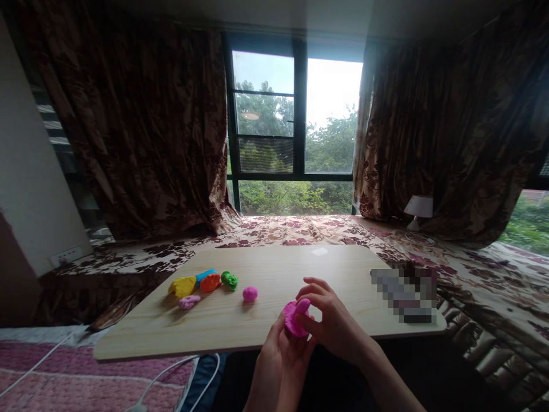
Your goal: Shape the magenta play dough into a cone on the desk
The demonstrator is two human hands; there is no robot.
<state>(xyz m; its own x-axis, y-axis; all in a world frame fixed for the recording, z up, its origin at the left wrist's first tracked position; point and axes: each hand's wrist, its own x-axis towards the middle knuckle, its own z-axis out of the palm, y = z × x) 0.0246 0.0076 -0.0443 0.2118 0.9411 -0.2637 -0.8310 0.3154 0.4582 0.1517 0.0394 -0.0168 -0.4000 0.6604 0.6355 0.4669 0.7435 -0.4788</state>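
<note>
A flattened piece of bright pink modelling clay [293, 318] sits between my two hands over the near edge of a light wooden board [266, 269]. My left hand [281, 360] cups it from below, fingers closed on its lower edge. My right hand [330, 317] pinches its top with thumb and curled fingers. On the board to the left lie a small pink ball [250, 293], a green lump [230, 280], an orange piece [210, 282], a yellow piece [183, 286], a blue piece [205, 275] and a pale pink piece [189, 301].
A blurred-out flat object [403, 293] lies at the board's right end. A floral bedspread [472, 269] surrounds the board. A small white lamp [418, 210] stands by the curtains at the window. White cables [171, 372] run below the board's near left edge.
</note>
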